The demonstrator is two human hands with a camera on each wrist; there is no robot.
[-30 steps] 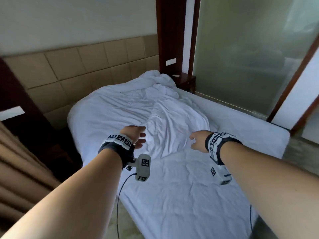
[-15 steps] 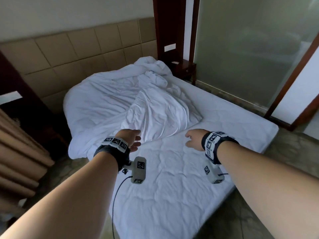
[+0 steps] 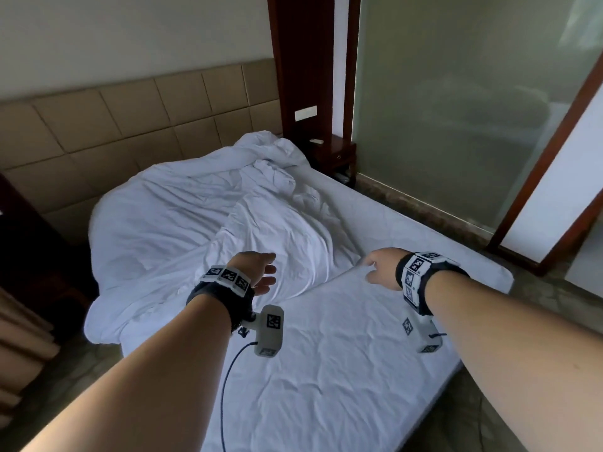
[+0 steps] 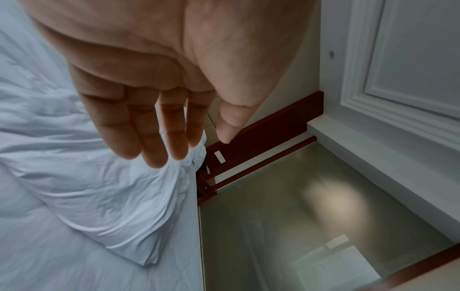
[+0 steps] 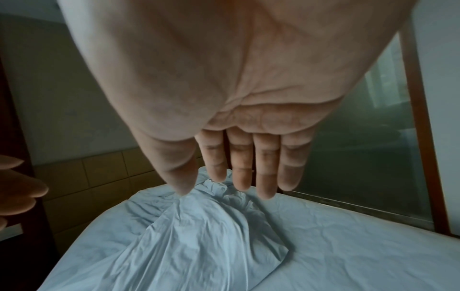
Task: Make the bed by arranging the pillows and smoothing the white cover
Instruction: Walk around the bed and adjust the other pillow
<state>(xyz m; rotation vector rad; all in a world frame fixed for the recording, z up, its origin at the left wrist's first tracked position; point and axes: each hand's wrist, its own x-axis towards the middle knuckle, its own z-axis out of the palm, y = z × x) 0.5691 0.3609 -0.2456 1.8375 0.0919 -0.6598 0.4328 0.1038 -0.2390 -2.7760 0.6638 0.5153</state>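
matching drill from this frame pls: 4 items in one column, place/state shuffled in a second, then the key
Items:
1. white cover
2. left hand
3. nightstand
4. headboard

Place/state:
A. dark wood, in the corner beside the frosted glass
B. tan padded squares along the wall
C. rumpled, bunched toward the head of the bed
D. open, fingers straight, holding nothing

Pairs: 1-C, 2-D, 3-A, 4-B

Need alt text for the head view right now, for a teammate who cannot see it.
Both hands reach out open and empty over an unmade bed: the left hand above the edge of the crumpled white cover, the right hand near its corner. A tan padded headboard stands behind; frosted glass is to the right.
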